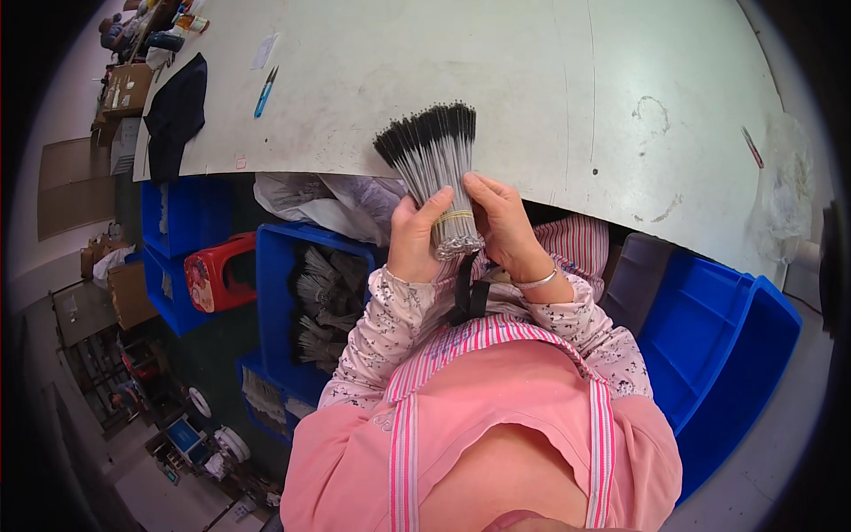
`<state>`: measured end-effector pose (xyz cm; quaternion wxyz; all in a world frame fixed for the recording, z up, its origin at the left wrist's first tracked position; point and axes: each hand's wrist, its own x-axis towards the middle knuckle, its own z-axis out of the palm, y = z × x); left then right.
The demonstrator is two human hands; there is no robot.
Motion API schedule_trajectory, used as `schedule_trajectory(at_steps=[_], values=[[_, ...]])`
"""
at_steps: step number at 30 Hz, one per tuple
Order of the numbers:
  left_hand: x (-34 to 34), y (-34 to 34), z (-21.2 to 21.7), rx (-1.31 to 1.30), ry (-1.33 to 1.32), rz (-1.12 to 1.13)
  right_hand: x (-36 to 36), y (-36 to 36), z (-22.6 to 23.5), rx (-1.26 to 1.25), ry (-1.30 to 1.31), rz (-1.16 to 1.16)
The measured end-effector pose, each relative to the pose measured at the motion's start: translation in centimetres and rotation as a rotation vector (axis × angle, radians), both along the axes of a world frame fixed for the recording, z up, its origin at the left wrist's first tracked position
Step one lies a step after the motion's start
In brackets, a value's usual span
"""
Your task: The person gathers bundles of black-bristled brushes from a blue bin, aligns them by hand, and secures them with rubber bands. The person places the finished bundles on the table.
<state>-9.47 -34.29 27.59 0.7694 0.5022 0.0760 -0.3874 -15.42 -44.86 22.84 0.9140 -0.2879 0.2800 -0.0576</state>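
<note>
A bundle of thin grey rods with black tips [436, 164], bound near its lower end by a yellowish rubber band, fans out upward over the near edge of the white table [496, 80]. My left hand [414, 238] grips the bundle's lower part from the left, fingers wrapped around it. From the right, my right hand [502, 223] holds the same bundle, thumb and fingers pressed on its side. A silver bangle sits on my right wrist.
Blue bins [282, 293] at my left hold more grey bundles [321, 306]; a red plastic container [220, 273] stands beside them. An empty blue bin [718, 341] is at my right. On the table lie a blue-handled cutter [265, 91], dark cloth [175, 115] and a clear bag [784, 191].
</note>
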Motion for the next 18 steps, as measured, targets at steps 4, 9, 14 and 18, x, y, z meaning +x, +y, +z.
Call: schedule_trajectory(at_steps=[4, 9, 14, 18], values=[[0.1, 0.1, -0.6, -0.040, -0.057, -0.014, -0.4, 0.3, 1.2, -0.116, -0.016, -0.058], [-0.1, 0.2, -0.3, 0.037, -0.140, -0.015, -1.6, 0.7, 1.9, -0.689, -0.020, 0.032], [-0.2, 0.9, 1.2, 0.187, -0.607, -0.126, -1.6, -0.6, 4.4, -0.798, -0.051, 0.281], [-0.1, 0.9, 4.4, 0.063, -0.719, -0.047, 0.3, -2.0, 5.3, 0.028, -0.289, 0.171]])
